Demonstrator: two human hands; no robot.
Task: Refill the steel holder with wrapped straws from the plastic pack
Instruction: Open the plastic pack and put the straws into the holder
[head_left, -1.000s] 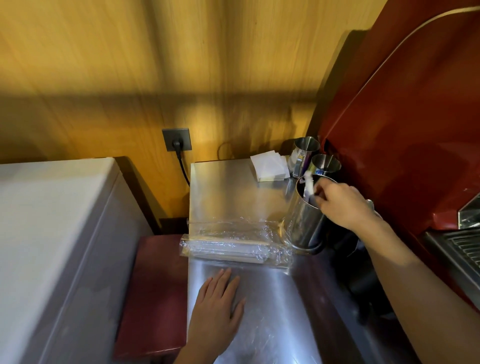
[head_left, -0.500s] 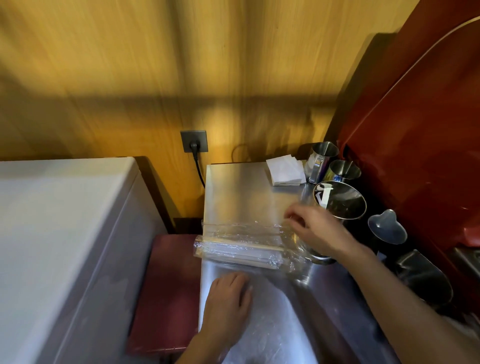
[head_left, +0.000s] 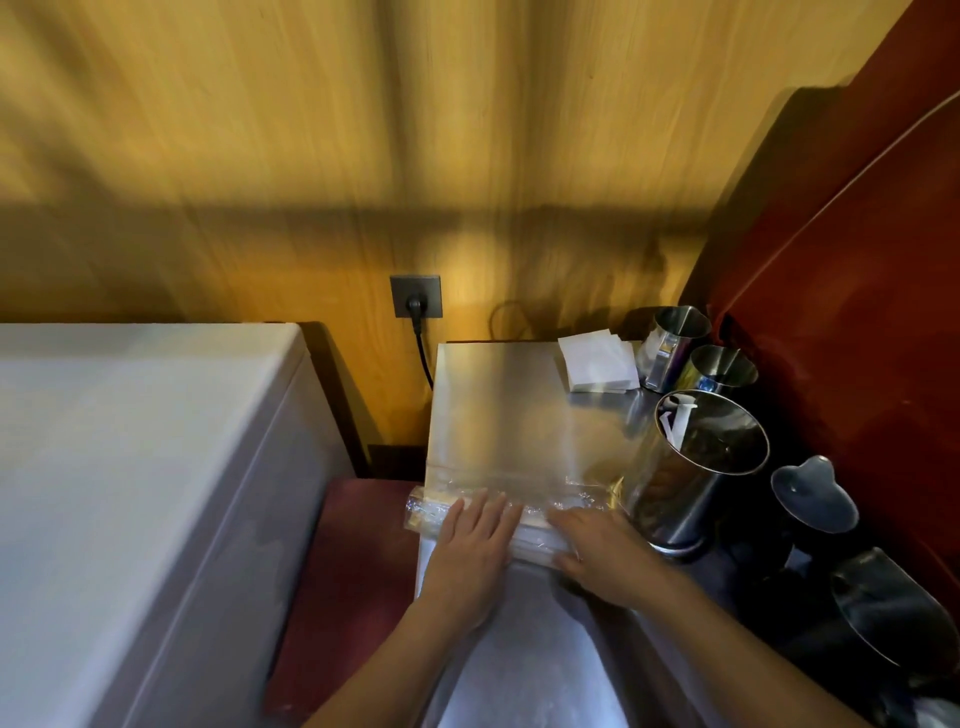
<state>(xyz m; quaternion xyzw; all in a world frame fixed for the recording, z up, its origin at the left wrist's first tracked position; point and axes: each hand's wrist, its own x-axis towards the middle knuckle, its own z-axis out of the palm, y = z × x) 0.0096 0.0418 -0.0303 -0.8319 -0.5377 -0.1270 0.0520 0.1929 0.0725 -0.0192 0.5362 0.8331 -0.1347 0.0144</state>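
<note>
A warm wood-panelled wall backs a narrow steel counter (head_left: 498, 405), wedged between a pale chest-like cabinet (head_left: 130, 493) on one side and a big red machine (head_left: 857, 312) on the other. A wall socket (head_left: 416, 296) with a black plug sits just above the counter's back corner.

Both hands are down on the plastic pack (head_left: 524, 519), which lies crosswise at the near part of the counter, its left end poking a little past the edge. The left hand (head_left: 475, 551) rests flat, fingers spread loosely over the pack, and looks to be pinning it so the slippery film cannot slide. The right hand (head_left: 597, 545) lies over the pack's right end with fingers curled down onto the wrapping; whether it has pinched any straws yet I cannot tell, since the fingertips are hidden in crinkled film.

The steel holder (head_left: 696, 467) stands just beside that right end, touching or nearly touching the film, which seems handy: a short lift from pack to rim. It is close to empty, with only a straw or two (head_left: 678, 423) leaning against its far inner wall, so the refill looks barely begun.

Two smaller steel cups (head_left: 675, 338) and a stack of white napkins (head_left: 597, 361) are tucked at the back, clear of the work. Dark jugs (head_left: 815, 499) crowd the right.
</note>
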